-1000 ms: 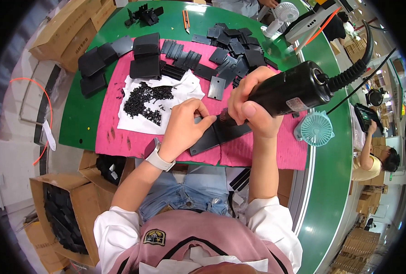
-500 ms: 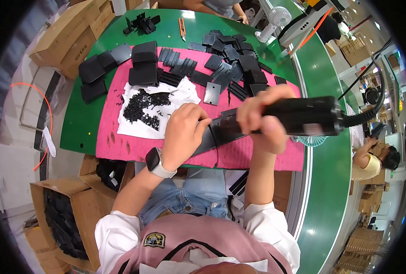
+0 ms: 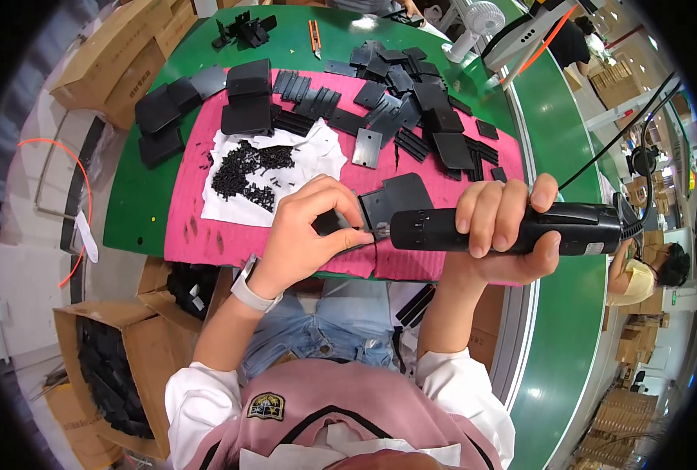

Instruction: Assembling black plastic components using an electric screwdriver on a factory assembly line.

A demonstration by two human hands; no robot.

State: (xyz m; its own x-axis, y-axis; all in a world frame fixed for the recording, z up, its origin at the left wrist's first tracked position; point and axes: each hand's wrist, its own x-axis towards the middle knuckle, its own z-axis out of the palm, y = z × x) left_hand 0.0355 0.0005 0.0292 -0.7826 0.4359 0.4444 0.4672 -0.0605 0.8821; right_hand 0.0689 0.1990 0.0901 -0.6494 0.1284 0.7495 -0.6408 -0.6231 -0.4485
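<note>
My right hand (image 3: 505,227) grips a black electric screwdriver (image 3: 423,229), held level with its bit pointing left. At the bit's tip, the thumb and fingers of my left hand (image 3: 305,223) are pinched together; what they hold is too small and covered to make out. Black flat plates (image 3: 402,197) lie on the pink mat (image 3: 184,235) just beyond the bit, and another dark piece is partly hidden under my left hand. Left of that hand, a heap of small black screws (image 3: 243,174) rests on a white cloth (image 3: 329,149).
Several black plates (image 3: 399,78) are piled at the mat's far right, and larger black pieces (image 3: 247,94) sit at the far left. An orange cutter knife (image 3: 315,39) lies on the green table (image 3: 137,219). A white fan (image 3: 483,19) stands at the back. Cardboard boxes (image 3: 149,360) flank me.
The screwdriver has moved a little left and down, and its bit now meets my left fingertips. My left hand has closed to a pinch. A black plate shows more plainly beyond the bit.
</note>
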